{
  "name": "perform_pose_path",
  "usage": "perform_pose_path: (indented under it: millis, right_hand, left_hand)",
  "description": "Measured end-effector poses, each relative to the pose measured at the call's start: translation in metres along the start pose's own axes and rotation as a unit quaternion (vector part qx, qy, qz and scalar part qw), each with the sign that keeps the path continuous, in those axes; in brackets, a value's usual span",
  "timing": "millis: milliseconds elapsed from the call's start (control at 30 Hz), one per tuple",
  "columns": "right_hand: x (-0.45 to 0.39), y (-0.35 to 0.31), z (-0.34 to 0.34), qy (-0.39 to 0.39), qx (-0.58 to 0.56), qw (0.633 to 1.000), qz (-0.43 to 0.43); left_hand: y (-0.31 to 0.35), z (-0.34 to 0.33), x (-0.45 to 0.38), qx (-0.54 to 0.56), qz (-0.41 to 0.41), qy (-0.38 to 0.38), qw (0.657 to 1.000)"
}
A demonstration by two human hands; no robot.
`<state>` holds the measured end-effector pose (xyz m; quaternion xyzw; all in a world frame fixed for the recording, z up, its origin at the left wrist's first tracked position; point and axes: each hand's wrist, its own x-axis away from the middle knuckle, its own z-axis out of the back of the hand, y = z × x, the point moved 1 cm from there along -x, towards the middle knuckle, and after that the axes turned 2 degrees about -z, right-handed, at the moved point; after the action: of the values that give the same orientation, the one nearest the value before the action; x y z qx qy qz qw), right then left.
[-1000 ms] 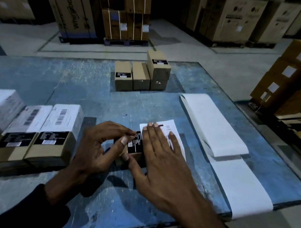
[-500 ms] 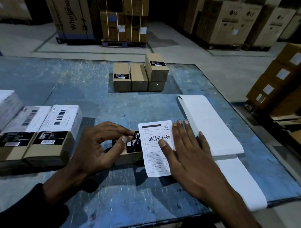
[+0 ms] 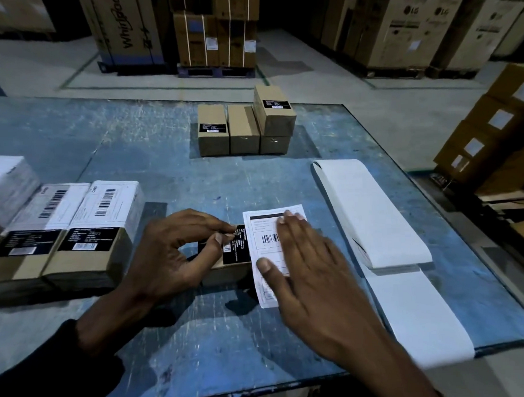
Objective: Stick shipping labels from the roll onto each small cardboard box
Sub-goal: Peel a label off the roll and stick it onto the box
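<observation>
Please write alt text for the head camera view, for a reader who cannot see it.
The right hand presses a white shipping label flat onto a small cardboard box that the left hand pinches on a blue table. Labelled boxes sit left.

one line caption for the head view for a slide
Left hand steadies a small cardboard box while the right hand smooths a shipping label onto it.
</observation>
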<state>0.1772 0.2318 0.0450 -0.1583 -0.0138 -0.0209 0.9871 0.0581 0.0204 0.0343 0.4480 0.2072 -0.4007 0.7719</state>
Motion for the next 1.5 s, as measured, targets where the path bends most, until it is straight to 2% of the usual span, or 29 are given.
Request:
perform_pose_path:
  millis: [233, 333, 500, 600, 767, 833, 933, 1033, 1100, 1167, 1300, 1400, 1500]
  right_hand:
    - [-0.003, 0.025, 0.015, 0.005, -0.019, 0.998, -0.067]
    - [-0.001, 0.006, 0.022, 0.024, -0.016, 0.999, -0.034]
    - [-0.008, -0.039, 0.002, -0.021, -0.05, 0.997, 0.055]
    - [-0.01, -0.033, -0.006, -0.007, -0.023, 0.998, 0.05]
    - [-0.01, 0.01, 0.003, 0.0, -0.025, 1.0, -0.008]
    - [-0.011, 0.024, 0.009, -0.004, -0.064, 0.998, -0.028]
    - [-0.01, 0.033, 0.013, -0.033, -0.23, 0.97, -0.076]
    - [-0.015, 0.039, 0.005, -0.022, -0.365, 0.922, -0.125]
    - [-0.021, 0.041, -0.001, -0.026, -0.411, 0.898, -0.153]
    - [-0.026, 0.042, 0.0, -0.024, -0.435, 0.884, -0.168]
    - [-0.031, 0.038, 0.012, 0.016, -0.453, 0.879, -0.149]
    - [-0.045, 0.037, 0.027, 0.041, -0.511, 0.853, -0.095]
    - [-0.07, 0.037, 0.047, -0.016, -0.531, 0.846, -0.049]
  left_hand:
    - [0.003, 0.003, -0.002, -0.012, -0.01, -0.009, 1.0]
    - [0.005, 0.002, -0.003, -0.014, -0.008, -0.007, 1.0]
    - [0.003, 0.003, -0.005, -0.005, -0.003, -0.006, 1.0]
    - [0.003, 0.003, -0.005, -0.003, -0.006, -0.011, 1.0]
    - [-0.001, 0.001, -0.004, 0.011, 0.004, 0.004, 1.0]
    - [0.001, 0.001, -0.004, 0.017, 0.002, 0.003, 1.0]
    - [0.002, 0.005, -0.008, 0.025, -0.013, -0.035, 0.999]
    - [-0.004, 0.007, -0.011, 0.005, 0.031, -0.132, 0.991]
    - [-0.009, 0.006, -0.01, -0.017, 0.085, -0.203, 0.975]
    - [-0.012, 0.002, -0.009, -0.019, 0.1, -0.234, 0.967]
    - [-0.01, -0.001, -0.011, 0.01, 0.035, -0.163, 0.986]
    - [-0.012, -0.001, -0.01, -0.057, -0.017, -0.104, 0.993]
    - [-0.014, 0.001, -0.021, -0.108, -0.059, -0.071, 0.99]
